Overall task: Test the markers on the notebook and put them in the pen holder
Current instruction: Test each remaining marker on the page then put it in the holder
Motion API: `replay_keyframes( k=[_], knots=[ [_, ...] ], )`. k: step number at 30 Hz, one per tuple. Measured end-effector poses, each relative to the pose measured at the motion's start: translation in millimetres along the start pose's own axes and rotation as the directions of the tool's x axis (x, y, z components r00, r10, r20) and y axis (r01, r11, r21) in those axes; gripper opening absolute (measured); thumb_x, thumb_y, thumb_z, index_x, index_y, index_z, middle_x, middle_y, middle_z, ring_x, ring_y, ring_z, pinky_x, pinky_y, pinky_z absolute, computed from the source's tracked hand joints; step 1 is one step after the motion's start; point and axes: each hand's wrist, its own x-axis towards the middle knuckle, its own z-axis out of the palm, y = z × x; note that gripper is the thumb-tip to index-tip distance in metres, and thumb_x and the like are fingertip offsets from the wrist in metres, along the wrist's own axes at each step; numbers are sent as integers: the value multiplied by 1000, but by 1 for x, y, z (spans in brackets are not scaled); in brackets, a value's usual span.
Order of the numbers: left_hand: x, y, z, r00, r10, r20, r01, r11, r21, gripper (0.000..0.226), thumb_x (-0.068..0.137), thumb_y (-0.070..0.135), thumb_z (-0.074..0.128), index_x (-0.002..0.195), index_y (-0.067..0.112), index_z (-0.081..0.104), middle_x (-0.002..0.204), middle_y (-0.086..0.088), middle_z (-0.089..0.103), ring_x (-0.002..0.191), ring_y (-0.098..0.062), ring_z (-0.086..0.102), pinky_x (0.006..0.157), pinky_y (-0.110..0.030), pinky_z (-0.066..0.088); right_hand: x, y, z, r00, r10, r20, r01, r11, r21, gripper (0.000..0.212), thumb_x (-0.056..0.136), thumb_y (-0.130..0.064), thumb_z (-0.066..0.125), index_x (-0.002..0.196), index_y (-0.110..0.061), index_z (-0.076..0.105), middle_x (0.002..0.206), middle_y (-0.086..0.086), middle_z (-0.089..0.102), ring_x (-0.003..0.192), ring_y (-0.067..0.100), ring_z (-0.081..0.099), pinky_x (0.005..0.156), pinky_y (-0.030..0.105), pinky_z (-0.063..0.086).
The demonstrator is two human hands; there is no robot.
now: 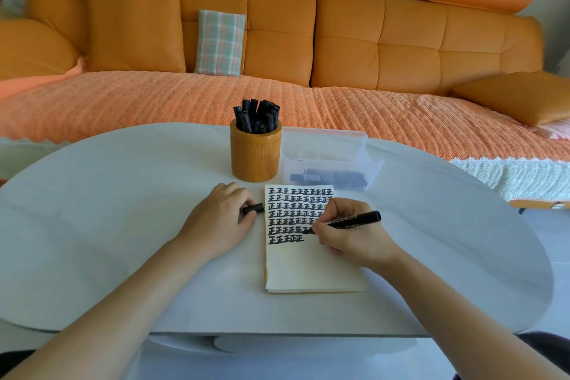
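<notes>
I find testing well advanced: right hand (348, 234) grips a marker (351, 220) on the notebook (311, 271), left hand (220, 220) grips its cap (253, 208), pen holder (255, 157) crowded, untested markers (327, 177) lie in the plastic box (333, 139).

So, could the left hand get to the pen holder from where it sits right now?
Probably yes. The left hand rests on the table just short of the pen holder, with only bare tabletop between them. It is gripping a marker cap, though, so its fingers are occupied.
</notes>
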Motion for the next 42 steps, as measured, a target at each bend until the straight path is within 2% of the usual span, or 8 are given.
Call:
replay_keyframes(
  k=[5, 15, 22, 26, 30, 36, 42],
  knots=[
    [-1, -1, 0, 1000, 11, -12, -11, 1000, 1, 9, 89, 29, 60, 93, 21, 61, 92, 9, 54, 90, -13, 46, 68, -36, 48, -4, 4, -1, 998, -55, 9, 56, 997, -57, 20, 74, -15, 69, 70, -4, 53, 59, 0, 56, 51, 16, 46, 49, 26, 37],
    [-1, 1, 0, 1000, 22, -21, -22, 999, 23, 9, 90, 30, 59, 93, 22, 60, 92, 9, 54, 91, -13, 47, 65, -32, 46, -3, 12, 2, 995, -103, 9, 103, 985, -139, 20, 82, 1, 69, 70, 1, 52, 65, 2, 54, 56, 13, 45, 51, 25, 38],
    [-2, 2, 0, 1000, 15, -20, -15, 1000, 21, 9, 90, 31, 58, 95, 23, 61, 93, 9, 54, 93, -13, 46, 66, -31, 45, -4, 10, 2, 993, -119, -2, 118, 983, -139, 19, 77, -4, 66, 69, -2, 49, 61, -4, 52, 53, 11, 42, 50, 23, 35],
    [-2, 1, 0, 1000, 22, -20, -21, 999, 23, 9, 90, 31, 58, 94, 23, 61, 93, 9, 54, 92, -13, 47, 66, -31, 46, -4, 12, 2, 992, -123, 11, 123, 982, -146, 22, 80, 3, 66, 67, -2, 49, 63, 1, 51, 55, 12, 42, 51, 24, 36],
    [-2, 0, 0, 999, 27, -22, -27, 999, 21, 8, 90, 31, 59, 93, 24, 60, 91, 10, 53, 91, -14, 46, 65, -32, 45, -4, 10, 1, 990, -132, 39, 136, 983, -126, 18, 74, -6, 64, 66, -1, 49, 66, 6, 52, 59, 14, 46, 53, 25, 37],
    [-3, 0, 1, 999, 26, -30, -26, 999, 19, 8, 89, 29, 60, 92, 22, 61, 92, 9, 55, 92, -15, 47, 66, -34, 46, -3, 11, 2, 992, -118, 34, 121, 985, -124, 17, 74, -7, 62, 67, -2, 48, 66, 5, 51, 59, 15, 45, 53, 24, 36],
    [-2, 0, 1, 999, 20, -26, -19, 1000, 17, 8, 89, 29, 60, 92, 23, 61, 92, 9, 55, 92, -15, 47, 67, -35, 46, -3, 13, 1, 990, -134, 30, 137, 982, -130, 21, 82, 6, 65, 69, 1, 50, 67, 4, 53, 59, 12, 47, 54, 22, 38]
  ],
)
